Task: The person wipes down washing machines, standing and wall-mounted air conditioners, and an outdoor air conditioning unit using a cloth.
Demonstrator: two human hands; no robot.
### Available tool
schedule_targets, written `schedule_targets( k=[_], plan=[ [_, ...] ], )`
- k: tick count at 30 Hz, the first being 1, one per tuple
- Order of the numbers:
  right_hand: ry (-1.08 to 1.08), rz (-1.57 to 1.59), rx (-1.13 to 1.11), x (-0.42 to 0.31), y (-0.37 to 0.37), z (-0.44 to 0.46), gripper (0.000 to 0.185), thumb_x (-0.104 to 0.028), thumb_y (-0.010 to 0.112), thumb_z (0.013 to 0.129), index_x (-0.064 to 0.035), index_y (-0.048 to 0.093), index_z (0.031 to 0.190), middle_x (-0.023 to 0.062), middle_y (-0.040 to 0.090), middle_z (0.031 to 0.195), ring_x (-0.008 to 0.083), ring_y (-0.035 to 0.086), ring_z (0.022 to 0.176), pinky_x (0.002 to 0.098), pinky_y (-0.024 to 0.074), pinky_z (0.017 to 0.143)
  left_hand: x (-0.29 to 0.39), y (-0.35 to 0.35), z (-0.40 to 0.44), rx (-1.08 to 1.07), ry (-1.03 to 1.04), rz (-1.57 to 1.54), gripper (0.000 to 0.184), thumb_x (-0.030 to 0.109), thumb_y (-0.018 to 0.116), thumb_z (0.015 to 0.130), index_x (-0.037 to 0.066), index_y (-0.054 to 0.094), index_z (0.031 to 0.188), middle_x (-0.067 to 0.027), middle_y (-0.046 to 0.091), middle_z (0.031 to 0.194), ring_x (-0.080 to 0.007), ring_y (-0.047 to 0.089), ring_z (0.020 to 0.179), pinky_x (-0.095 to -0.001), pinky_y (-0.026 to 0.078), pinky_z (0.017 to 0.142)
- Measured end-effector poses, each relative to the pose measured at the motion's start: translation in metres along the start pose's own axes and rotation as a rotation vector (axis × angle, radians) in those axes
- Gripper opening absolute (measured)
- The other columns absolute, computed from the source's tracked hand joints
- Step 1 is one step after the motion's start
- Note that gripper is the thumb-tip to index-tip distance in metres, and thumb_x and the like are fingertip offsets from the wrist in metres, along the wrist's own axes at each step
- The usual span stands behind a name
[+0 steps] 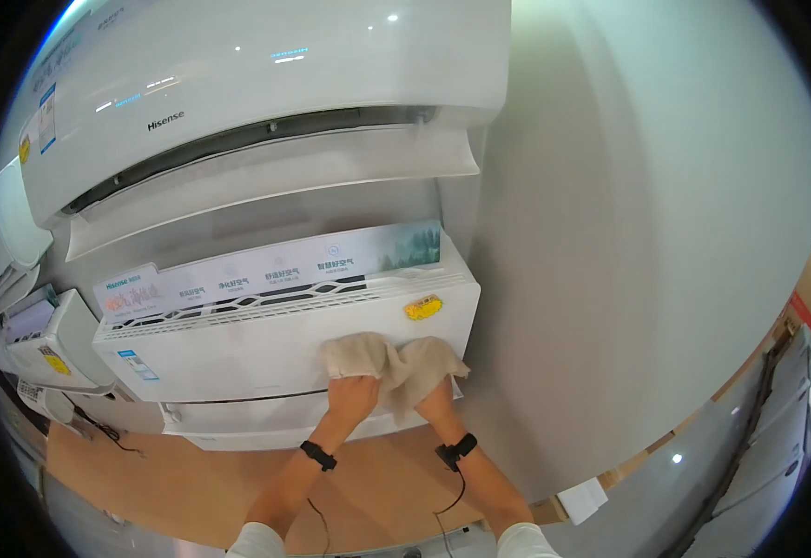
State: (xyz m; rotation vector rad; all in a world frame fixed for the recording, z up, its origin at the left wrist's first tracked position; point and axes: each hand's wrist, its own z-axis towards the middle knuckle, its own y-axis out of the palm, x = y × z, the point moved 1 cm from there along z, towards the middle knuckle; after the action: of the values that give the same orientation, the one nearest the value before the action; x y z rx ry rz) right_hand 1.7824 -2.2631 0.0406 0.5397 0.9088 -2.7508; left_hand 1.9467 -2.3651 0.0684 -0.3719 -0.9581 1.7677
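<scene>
While a crumpled beige fabric cloth [359,355] stretches left to right across the right part of a boxy white plastic air conditioner [238,358], the left hand [353,398] curls around its near-left edge, forearm slanting right. Equally close, the right hand [436,402] angles leftward at its right half, fingers covered, grip impossible to tell.

Upper air conditioner [312,65], pale wall [647,242]

- Smooth tan surface [238,493], wood-coloured, its front edge curved by the lens.
- Shiny grey floor [661,488], reflecting a light; pale boxy appliances [749,474] stand in a row along its right side.
</scene>
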Motion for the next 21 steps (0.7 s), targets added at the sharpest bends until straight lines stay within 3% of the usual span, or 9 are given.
schedule_targets(
  k=[3, 6, 9, 12, 15, 16, 18, 21],
  plan=[
    [0.038, 0.009, 0.13, 0.021, -0.006, -0.006, 0.057, -0.028, 0.071, 0.089, -0.0043, 0.055, 0.138, 0.0187, 0.057, 0.14, 0.0408, 0.05, 0.131, 0.0506, 0.0356, 0.112, 0.0, -0.002, -0.008, -0.08, 0.008, 0.059, 0.031, 0.026, 0.064, 0.094, 0.004, 0.07, 0.074, -0.0145, 0.068, 0.074, -0.0378, 0.066, 0.07, -0.053, 0.048, 0.071],
    [0.103, 0.024, 0.219, 0.036, -0.008, 0.009, 0.057, -0.027, 0.072, 0.089, -0.003, 0.055, 0.137, 0.0194, 0.057, 0.138, 0.041, 0.051, 0.129, 0.0498, 0.0378, 0.11, 0.01, -0.008, 0.013, -0.085, -0.006, 0.038, 0.019, 0.024, 0.069, 0.088, 0.01, 0.072, 0.075, -0.0116, 0.068, 0.075, -0.0332, 0.068, 0.072, -0.0462, 0.051, 0.067],
    [0.185, 0.085, 0.16, 0.025, -0.017, 0.026, 0.057, -0.025, 0.074, 0.088, -0.0024, 0.054, 0.137, 0.0189, 0.058, 0.137, 0.0405, 0.052, 0.128, 0.0492, 0.0395, 0.108, 0.019, -0.01, 0.027, 0.125, 0.024, -0.069, 0.03, 0.026, 0.065, 0.092, 0.003, 0.07, 0.073, -0.0166, 0.067, 0.076, -0.0385, 0.065, 0.075, -0.0528, 0.048, 0.072],
    [0.067, -0.105, 0.092, 0.03, -0.003, 0.004, 0.053, -0.021, 0.072, 0.09, -0.0022, 0.054, 0.137, 0.0189, 0.057, 0.139, 0.0401, 0.051, 0.13, 0.0488, 0.0401, 0.109, 0.013, -0.006, 0.016, 0.258, 0.088, -0.062, 0.029, 0.026, 0.065, 0.092, 0.002, 0.072, 0.079, -0.0191, 0.068, 0.085, -0.0396, 0.065, 0.083, -0.0524, 0.049, 0.077],
    [0.264, 0.265, -0.071, 0.055, 0.049, -0.061, 0.05, -0.016, 0.068, 0.094, -0.0026, 0.052, 0.139, 0.0188, 0.055, 0.142, 0.0373, 0.05, 0.132, 0.0467, 0.039, 0.111, -0.02, 0.008, -0.032, -0.279, -0.145, -0.087, 0.027, 0.026, 0.065, 0.093, 0.001, 0.073, 0.087, -0.0195, 0.069, 0.096, -0.0406, 0.065, 0.091, -0.052, 0.049, 0.083],
    [0.043, 0.07, -0.076, 0.049, 0.059, -0.074, 0.046, -0.018, 0.066, 0.094, -0.0035, 0.055, 0.137, 0.0204, 0.057, 0.139, 0.0398, 0.052, 0.129, 0.0469, 0.0412, 0.108, -0.032, 0.014, -0.044, -0.167, -0.12, -0.067, 0.026, 0.026, 0.064, 0.094, 0.003, 0.073, 0.087, -0.0181, 0.069, 0.095, -0.0389, 0.065, 0.089, -0.051, 0.05, 0.079],
    [-0.083, -0.023, -0.161, 0.024, 0.083, -0.105, 0.043, -0.021, 0.064, 0.095, -0.0038, 0.058, 0.133, 0.0223, 0.06, 0.135, 0.0422, 0.054, 0.125, 0.046, 0.0442, 0.104, -0.039, 0.011, -0.081, 0.049, -0.073, -0.023, 0.025, 0.026, 0.062, 0.094, 0.006, 0.074, 0.088, -0.0155, 0.069, 0.093, -0.0355, 0.066, 0.087, -0.049, 0.052, 0.073],
    [0.207, 0.247, -0.381, -0.055, 0.075, -0.116, 0.043, -0.022, 0.064, 0.096, -0.0024, 0.058, 0.134, 0.0225, 0.062, 0.134, 0.0407, 0.057, 0.124, 0.0447, 0.0468, 0.101, -0.032, -0.023, -0.118, 0.423, -0.168, -0.092, 0.028, 0.03, 0.06, 0.097, 0.005, 0.073, 0.093, -0.0165, 0.07, 0.09, -0.0359, 0.067, 0.082, -0.048, 0.053, 0.072]
  ],
)
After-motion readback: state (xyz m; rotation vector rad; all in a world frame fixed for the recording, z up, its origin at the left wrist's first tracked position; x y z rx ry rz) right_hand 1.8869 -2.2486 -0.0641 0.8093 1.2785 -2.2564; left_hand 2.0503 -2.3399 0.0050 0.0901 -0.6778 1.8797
